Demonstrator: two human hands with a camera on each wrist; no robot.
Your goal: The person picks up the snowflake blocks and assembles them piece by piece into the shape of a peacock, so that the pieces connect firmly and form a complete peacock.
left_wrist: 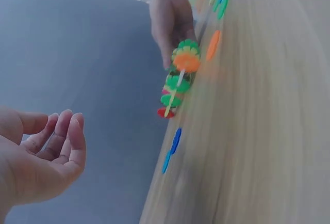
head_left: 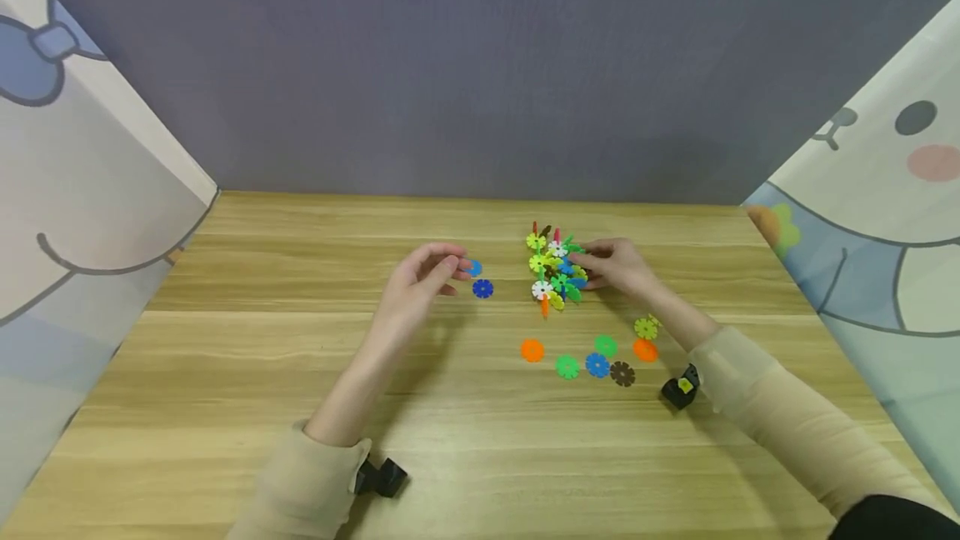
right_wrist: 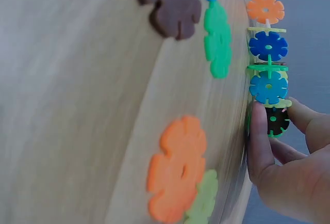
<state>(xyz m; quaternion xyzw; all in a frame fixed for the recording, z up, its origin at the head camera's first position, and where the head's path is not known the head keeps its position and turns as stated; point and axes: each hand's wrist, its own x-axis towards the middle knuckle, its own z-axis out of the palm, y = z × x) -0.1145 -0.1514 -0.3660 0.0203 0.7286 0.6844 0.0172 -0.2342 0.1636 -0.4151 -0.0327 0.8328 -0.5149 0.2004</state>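
A cluster of interlocked snowflake building discs (head_left: 558,273) in many colours stands on the table, right of centre. My right hand (head_left: 617,267) grips its right side; in the right wrist view the thumb and fingers (right_wrist: 261,141) are around the end with the dark disc (right_wrist: 277,122). Left of the cluster my left hand (head_left: 423,277) hovers with loosely bent fingers, and the left wrist view shows nothing held in the hand (left_wrist: 44,157). Near its fingertips lie a light blue disc (head_left: 476,267) and a dark blue disc (head_left: 483,289), apart from the hand.
Loose discs lie in front of the cluster: orange (head_left: 532,350), green (head_left: 567,367), blue (head_left: 597,365), brown (head_left: 622,373), another orange (head_left: 645,350) and yellow-green (head_left: 646,328). A grey panel (head_left: 480,73) stands behind the wooden table (head_left: 225,340), with printed cloth at both sides.
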